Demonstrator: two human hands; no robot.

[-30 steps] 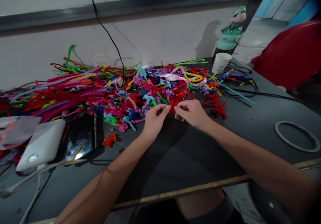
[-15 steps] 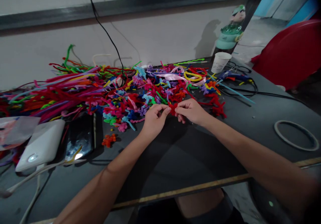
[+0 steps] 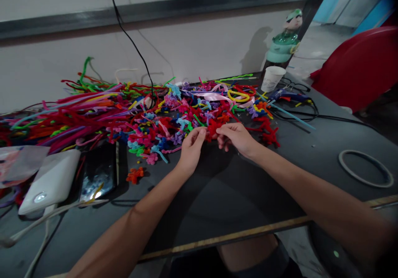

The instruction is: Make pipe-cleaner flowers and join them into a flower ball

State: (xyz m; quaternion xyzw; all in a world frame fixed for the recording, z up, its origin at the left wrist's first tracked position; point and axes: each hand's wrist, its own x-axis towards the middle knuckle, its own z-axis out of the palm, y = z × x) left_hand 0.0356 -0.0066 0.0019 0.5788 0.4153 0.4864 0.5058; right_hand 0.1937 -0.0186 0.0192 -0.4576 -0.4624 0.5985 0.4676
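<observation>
Between my two hands, over the front edge of the pile, is a red pipe-cleaner flower [image 3: 212, 129]. My left hand [image 3: 193, 144] pinches its left side with thumb and forefinger. From the other side my right hand [image 3: 235, 138] grips it between thumb and forefinger, the other fingers curled below. Just behind my hands lies a heap of coloured pipe-cleaner flowers [image 3: 168, 130]. More red pipe-cleaner pieces [image 3: 270, 133] lie to the right of my right hand. One orange pipe-cleaner flower [image 3: 135, 175] rests apart on the dark table [image 3: 236, 199].
Left are long pipe cleaners [image 3: 71, 116], a white power bank [image 3: 51, 180] with a cable and a dark phone [image 3: 98, 172]. Right are a paper cup [image 3: 273, 79], a green bottle [image 3: 282, 45], a blue glue gun [image 3: 290, 95], a ring [image 3: 365, 168] and a red chair [image 3: 357, 68].
My left hand has turned more upright and its fingers have shifted slightly on the red flower. More of the flower shows between my hands. My right hand has barely moved.
</observation>
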